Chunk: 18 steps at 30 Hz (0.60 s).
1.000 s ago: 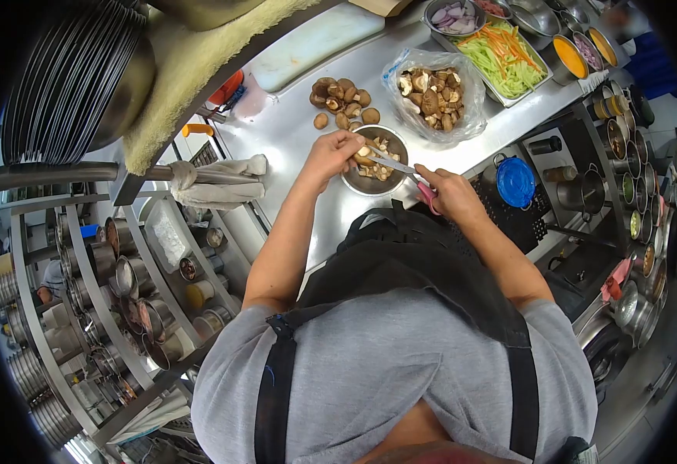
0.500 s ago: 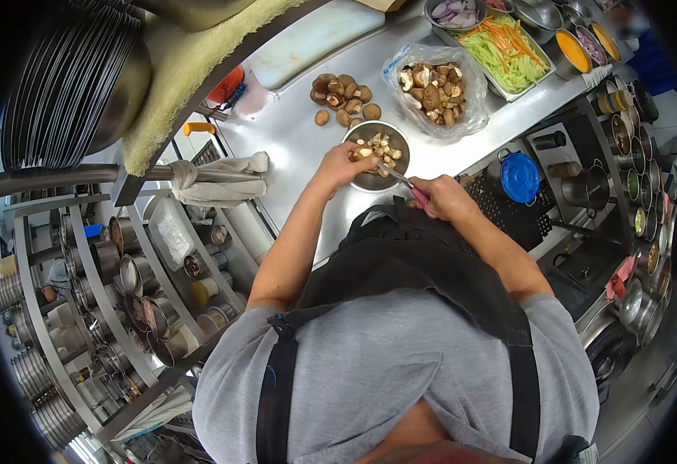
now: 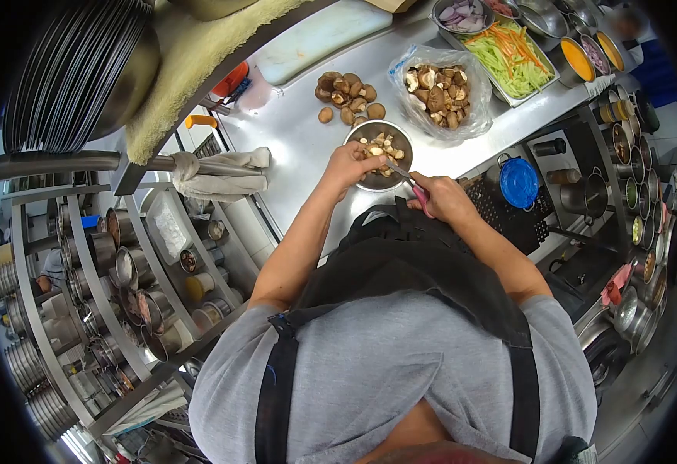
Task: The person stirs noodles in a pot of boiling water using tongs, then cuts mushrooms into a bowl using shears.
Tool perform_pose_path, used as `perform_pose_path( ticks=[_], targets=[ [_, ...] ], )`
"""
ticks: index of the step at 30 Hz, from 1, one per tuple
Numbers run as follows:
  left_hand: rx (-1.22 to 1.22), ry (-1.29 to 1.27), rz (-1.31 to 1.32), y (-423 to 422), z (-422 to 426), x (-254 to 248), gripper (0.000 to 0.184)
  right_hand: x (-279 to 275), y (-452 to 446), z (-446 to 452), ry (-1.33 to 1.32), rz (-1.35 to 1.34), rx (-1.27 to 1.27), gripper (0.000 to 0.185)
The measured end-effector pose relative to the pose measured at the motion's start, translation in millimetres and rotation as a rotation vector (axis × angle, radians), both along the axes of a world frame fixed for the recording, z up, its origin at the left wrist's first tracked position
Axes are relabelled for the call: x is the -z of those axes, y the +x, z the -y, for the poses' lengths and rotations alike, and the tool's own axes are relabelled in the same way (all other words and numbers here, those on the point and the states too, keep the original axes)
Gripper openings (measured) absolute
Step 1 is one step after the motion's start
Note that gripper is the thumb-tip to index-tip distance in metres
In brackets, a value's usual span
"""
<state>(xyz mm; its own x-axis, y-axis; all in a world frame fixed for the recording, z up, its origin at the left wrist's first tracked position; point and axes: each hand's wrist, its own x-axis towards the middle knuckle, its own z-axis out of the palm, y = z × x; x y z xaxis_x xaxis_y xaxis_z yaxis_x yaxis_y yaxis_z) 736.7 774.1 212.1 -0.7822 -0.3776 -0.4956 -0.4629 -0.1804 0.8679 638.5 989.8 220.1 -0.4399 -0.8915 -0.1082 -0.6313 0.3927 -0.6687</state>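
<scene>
My left hand (image 3: 346,167) is closed in a pinch over the near left side of a metal bowl (image 3: 408,147). What its fingers hold is hidden. Pale cut mushroom pieces (image 3: 379,145) lie in the bowl. My right hand (image 3: 445,197) is wrapped round the pink handles of a pair of scissors (image 3: 422,198). The blades point over the bowl and reach close to my left fingertips. Beyond the bowl sits a pile of whole brown mushrooms (image 3: 346,93) on the steel counter. An open clear plastic bag (image 3: 477,116) of mushrooms stands to the right.
A tray of green and orange vegetable strips (image 3: 508,58) and a bowl of sliced onion (image 3: 462,15) stand at the back right. A white cutting board (image 3: 315,46) lies at the back left. A blue lid (image 3: 519,182) is right of me; a pot rack (image 3: 83,294) stands left.
The view has shifted slightly, so the counter items appear a little further right. Both hands stay over or beside the bowl, and my left fingertips have moved slightly along the scissor blades.
</scene>
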Motion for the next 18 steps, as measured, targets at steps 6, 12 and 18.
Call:
perform_pose_path(
  ticks=[6,12,18],
  targets=[
    [0.025,0.018,0.053,0.0,3.8,0.5,0.036,27.8,-12.7,-7.7,-0.061,-0.002,-0.081,0.037],
    [-0.006,-0.072,0.088,6.7,12.6,3.3,0.039,24.4,-10.8,-25.4,-0.119,0.014,-0.028,0.038],
    [-0.141,-0.152,-0.043,9.4,21.3,-17.8,0.040,2.2,-4.6,-32.2,0.038,0.369,0.222,0.073]
  ],
)
